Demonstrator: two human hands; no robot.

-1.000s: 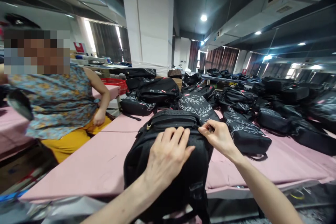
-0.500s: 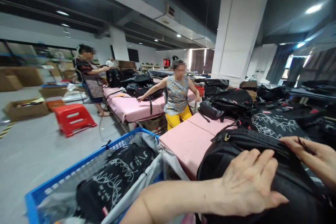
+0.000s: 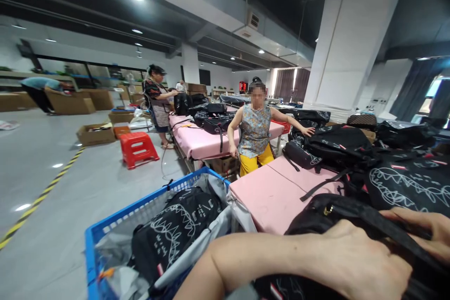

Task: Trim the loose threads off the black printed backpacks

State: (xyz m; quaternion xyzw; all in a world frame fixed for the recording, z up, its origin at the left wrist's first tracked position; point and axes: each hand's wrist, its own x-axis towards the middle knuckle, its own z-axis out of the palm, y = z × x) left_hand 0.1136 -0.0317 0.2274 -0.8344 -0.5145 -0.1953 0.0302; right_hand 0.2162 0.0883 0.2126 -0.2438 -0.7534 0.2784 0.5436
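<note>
A black backpack [image 3: 316, 215] with a small gold-coloured zip pull lies at the near right of the pink table. My left hand [image 3: 365, 258] is closed on its upper side, knuckles up and fingertips hidden. Behind a raised black band of the bag, my right hand [image 3: 431, 232] is partly covered. Its fingers are bent round a slim dark thing that I cannot make out. Just beyond lies another black backpack [image 3: 404, 185] with white scribble print.
A blue basket [image 3: 90, 253] at my left holds a printed black backpack [image 3: 176, 229]. Across the pink table [image 3: 260, 192] a seated co-worker [image 3: 256, 126] rests a hand by more black bags [image 3: 337, 143]. Another person [image 3: 158, 103] stands near a red stool [image 3: 138, 150].
My left hand has gone from lying flat with spread fingers to curled on the backpack. The bag's band has risen before my right hand. The seated co-worker's arms have shifted. My view has turned left.
</note>
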